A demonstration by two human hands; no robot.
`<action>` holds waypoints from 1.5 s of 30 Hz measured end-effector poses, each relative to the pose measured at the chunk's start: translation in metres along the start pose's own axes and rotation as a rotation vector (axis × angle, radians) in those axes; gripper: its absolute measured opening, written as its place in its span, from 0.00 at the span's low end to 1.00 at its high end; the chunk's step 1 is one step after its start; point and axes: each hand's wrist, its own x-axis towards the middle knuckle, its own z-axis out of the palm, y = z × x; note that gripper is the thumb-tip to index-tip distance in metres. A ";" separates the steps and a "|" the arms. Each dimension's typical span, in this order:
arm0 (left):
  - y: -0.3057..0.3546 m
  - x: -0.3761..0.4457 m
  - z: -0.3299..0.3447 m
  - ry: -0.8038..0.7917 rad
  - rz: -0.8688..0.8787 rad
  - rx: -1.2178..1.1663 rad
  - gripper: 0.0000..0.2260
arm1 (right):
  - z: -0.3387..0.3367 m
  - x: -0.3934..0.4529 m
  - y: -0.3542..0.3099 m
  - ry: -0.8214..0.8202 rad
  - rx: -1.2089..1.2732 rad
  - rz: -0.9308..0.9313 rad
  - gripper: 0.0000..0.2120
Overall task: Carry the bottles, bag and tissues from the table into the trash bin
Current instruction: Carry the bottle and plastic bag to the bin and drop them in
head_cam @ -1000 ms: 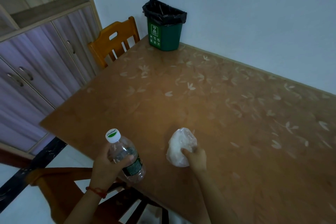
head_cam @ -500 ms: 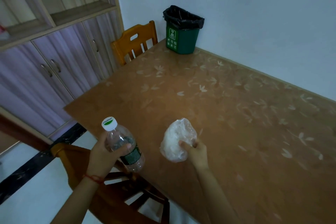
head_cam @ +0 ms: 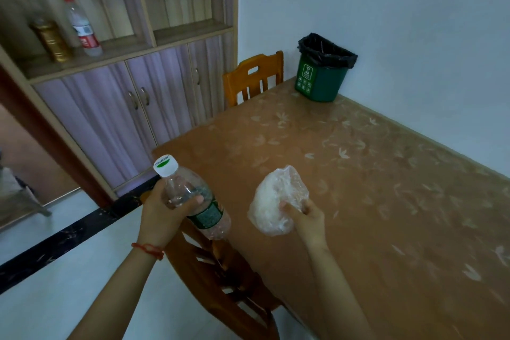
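Since the earlier frame, both hands are seen carried leftward past the surface's near corner, and more of the cabinet is brought into view. Nearest, a wooden chair (head_cam: 220,279) is tucked under the surface's (head_cam: 386,201) near edge, below the hands. The left hand (head_cam: 162,212), with a red string worn at its wrist, is wrapped around a clear plastic water bottle (head_cam: 193,196); its grip is clenched around the bottle's upper body, and the bottle is held tilted, its white cap pointed up and away, off the surface's edge above the chair. The right hand (head_cam: 306,215) is closed on a crumpled clear plastic bag (head_cam: 276,201) with white contents, pinched at its lower right side and held above the surface near its corner. Farther off, the brown leaf-patterned surface is seen running to the wall. At its far corner, a green trash bin (head_cam: 321,77) lined with a black bag is set against the wall, well apart from both hands. A second wooden chair (head_cam: 254,77) is placed just beside the bin. On the cabinet shelf (head_cam: 110,50) at far left, two more bottles (head_cam: 81,27) are stood.
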 end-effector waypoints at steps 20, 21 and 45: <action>-0.047 -0.033 -0.277 0.353 -0.010 -0.096 0.20 | 0.245 -0.126 -0.030 -0.329 -0.037 -0.070 0.03; -0.052 -0.037 -0.292 0.377 -0.025 -0.092 0.20 | 0.261 -0.134 -0.028 -0.352 -0.061 -0.074 0.03; -0.138 0.016 -0.462 0.654 -0.157 -0.040 0.17 | 0.520 -0.131 -0.006 -0.754 -0.183 -0.056 0.07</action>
